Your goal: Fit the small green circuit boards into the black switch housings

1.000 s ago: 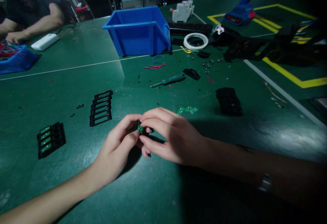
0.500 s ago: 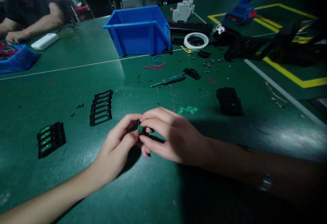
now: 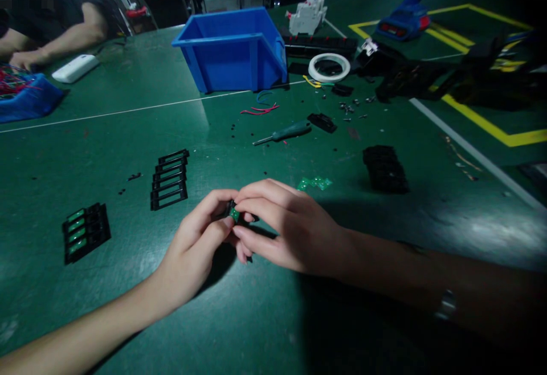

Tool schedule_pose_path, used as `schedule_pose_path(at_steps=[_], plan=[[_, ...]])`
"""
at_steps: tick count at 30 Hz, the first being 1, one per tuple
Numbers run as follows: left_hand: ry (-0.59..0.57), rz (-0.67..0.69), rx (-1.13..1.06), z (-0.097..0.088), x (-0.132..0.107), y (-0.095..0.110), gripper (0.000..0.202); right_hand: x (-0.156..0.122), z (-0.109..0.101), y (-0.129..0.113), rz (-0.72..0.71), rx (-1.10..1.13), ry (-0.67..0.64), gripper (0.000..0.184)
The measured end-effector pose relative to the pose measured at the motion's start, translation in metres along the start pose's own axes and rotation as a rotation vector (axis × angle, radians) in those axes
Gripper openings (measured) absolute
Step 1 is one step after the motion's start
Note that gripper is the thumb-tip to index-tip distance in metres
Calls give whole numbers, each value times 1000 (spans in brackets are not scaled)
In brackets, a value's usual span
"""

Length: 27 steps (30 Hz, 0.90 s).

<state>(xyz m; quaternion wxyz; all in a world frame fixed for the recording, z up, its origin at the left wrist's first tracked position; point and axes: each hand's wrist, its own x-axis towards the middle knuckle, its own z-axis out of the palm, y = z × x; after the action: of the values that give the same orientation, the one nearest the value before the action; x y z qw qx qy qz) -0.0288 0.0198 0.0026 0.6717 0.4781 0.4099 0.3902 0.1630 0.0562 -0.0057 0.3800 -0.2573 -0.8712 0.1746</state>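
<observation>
My left hand (image 3: 192,244) grips a small black plastic housing (image 3: 231,206) between thumb and fingers, low over the table. A small green circuit board (image 3: 234,214) shows in it, pinched by the fingertips of my right hand (image 3: 294,229). Much of the housing is hidden by the fingers. To the left lie a row of black rectangular frames (image 3: 169,182) and a group of black housings (image 3: 97,229) with green boards in them. Just beyond my right hand are loose green circuit boards (image 3: 315,183). A stack of black parts (image 3: 385,170) lies farther right.
A green-handled screwdriver (image 3: 290,131), red wires (image 3: 260,110) and loose screws (image 3: 352,105) lie beyond my hands. Behind them stand a blue bin (image 3: 226,64), a white tape roll (image 3: 329,68) and a blue power tool (image 3: 401,24). A person's arm (image 3: 77,36) rests at far left.
Almost nothing differs. Both hands keep the same hold on the housing and board, and the view has shifted very slightly.
</observation>
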Motion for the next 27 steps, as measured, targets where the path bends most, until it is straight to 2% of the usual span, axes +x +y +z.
schedule_pose_path(at_steps=[18, 24, 27], plan=[[-53, -2, -138, -1, 2, 1, 23, -2, 2, 2, -11, 41, 64, 8], [-82, -19, -144, -1, 2, 1, 27, -3, 4, 5, -11, 102, 143, 9], [-80, -10, -151, -2, 2, 0, 31, -3, 4, 5, 16, 103, 134, 8]])
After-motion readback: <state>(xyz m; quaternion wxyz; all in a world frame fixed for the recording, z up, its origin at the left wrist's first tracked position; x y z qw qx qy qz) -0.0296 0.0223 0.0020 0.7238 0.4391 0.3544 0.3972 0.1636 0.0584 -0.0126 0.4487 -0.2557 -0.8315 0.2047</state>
